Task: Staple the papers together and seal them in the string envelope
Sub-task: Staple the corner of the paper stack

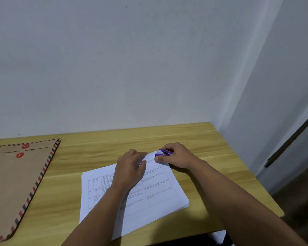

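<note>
The papers are lying as a loose stack on the wooden table, turned slightly, at the 6 o'clock part of the view. The left hand is resting palm-down on the stack near its far edge, fingers fairly straight and pressing the sheets flat. The right hand, at 3 o'clock of the left hand and just beside it, is gripping the purple stapler — thumb below, fingers curled over the top. The stapler is sitting at the far right corner of the stack; whether it is closed on the sheets cannot be told. The string envelope is lying flat at 9 o'clock — well apart from the papers — with two red discs near its far end.
</note>
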{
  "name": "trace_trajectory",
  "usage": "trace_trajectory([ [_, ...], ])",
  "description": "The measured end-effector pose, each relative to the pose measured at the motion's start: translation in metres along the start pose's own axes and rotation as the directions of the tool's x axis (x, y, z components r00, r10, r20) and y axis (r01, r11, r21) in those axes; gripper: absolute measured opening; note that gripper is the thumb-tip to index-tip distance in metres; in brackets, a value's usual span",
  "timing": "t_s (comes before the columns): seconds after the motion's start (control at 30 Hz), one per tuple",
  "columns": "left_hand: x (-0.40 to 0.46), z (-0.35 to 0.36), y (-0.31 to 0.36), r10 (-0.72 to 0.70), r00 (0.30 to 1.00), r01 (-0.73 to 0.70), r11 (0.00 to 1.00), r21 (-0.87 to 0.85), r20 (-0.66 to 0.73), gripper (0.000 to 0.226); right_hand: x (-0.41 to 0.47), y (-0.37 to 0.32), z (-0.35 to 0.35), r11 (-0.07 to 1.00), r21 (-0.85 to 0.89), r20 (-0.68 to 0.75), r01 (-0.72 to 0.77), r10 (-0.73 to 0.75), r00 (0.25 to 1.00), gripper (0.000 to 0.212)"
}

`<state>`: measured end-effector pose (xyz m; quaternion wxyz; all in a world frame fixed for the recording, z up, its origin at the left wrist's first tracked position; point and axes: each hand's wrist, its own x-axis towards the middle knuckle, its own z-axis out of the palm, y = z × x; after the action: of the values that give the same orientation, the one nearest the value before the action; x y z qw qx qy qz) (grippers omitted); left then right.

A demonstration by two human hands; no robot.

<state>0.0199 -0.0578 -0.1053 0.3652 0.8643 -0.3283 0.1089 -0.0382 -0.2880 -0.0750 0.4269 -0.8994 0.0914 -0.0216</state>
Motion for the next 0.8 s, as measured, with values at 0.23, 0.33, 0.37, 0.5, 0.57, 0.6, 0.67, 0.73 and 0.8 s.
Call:
trace_trajectory([
  [0.23, -0.0006, -0.0009, 0.0006, 0.001, 1.0, -0.001, 1.0, -0.004, -0.001, 0.033, 0.0032, 0.0011, 0.0038, 0.994, -0.089, 0.004, 0.067, -0.067, 0.998, 0.05],
  [0.33, -0.0005, -0.0014, 0.0014, 0.002, 1.0, -0.002, 1.0, -0.004, -0.003, 0.032, 0.004, -0.002, 0.0029, 0.986, -0.138, 0.003, 0.092, -0.093, 0.996, 0.045],
  [0.37, -0.0005, -0.0019, 0.002, 0.006, 1.0, -0.006, 1.0, -0.003, -0.004, 0.032, 0.0043, -0.0018, 0.0032, 0.984, -0.148, -0.004, 0.097, -0.099, 0.995, 0.045],
  [0.5, -0.0003, -0.0021, 0.0023, 0.017, 1.0, -0.017, 1.0, 0.0, -0.007, 0.032, 0.0037, 0.0002, 0.0074, 0.983, -0.162, -0.063, 0.081, -0.092, 0.994, 0.061],
  [0.57, -0.0005, -0.0022, 0.0012, 0.019, 1.0, -0.019, 1.0, 0.002, -0.01, 0.032, 0.0025, 0.0001, 0.0084, 0.984, -0.161, -0.066, 0.078, -0.089, 0.994, 0.066],
  [0.6, -0.0002, -0.0015, 0.0003, 0.027, 1.0, -0.027, 1.0, 0.005, -0.012, 0.032, 0.0022, 0.0, 0.0076, 0.984, -0.158, -0.06, 0.08, -0.091, 0.994, 0.066],
  [0.67, 0.0006, 0.0003, -0.0018, 0.042, 0.999, -0.042, 0.999, 0.018, -0.01, 0.033, 0.0012, -0.0023, 0.0061, 0.982, -0.173, -0.047, 0.073, -0.083, 0.995, 0.06],
  [0.73, 0.0008, 0.0011, -0.0024, 0.042, 0.999, -0.041, 0.999, 0.016, -0.008, 0.033, 0.0008, -0.0035, 0.0066, 0.976, -0.207, -0.049, 0.061, -0.073, 0.996, 0.055],
  [0.8, 0.0004, 0.0014, -0.0027, 0.044, 0.999, -0.044, 0.999, 0.009, -0.008, 0.033, 0.0005, -0.0032, 0.0096, 0.974, -0.219, -0.065, 0.056, -0.072, 0.995, 0.052],
])
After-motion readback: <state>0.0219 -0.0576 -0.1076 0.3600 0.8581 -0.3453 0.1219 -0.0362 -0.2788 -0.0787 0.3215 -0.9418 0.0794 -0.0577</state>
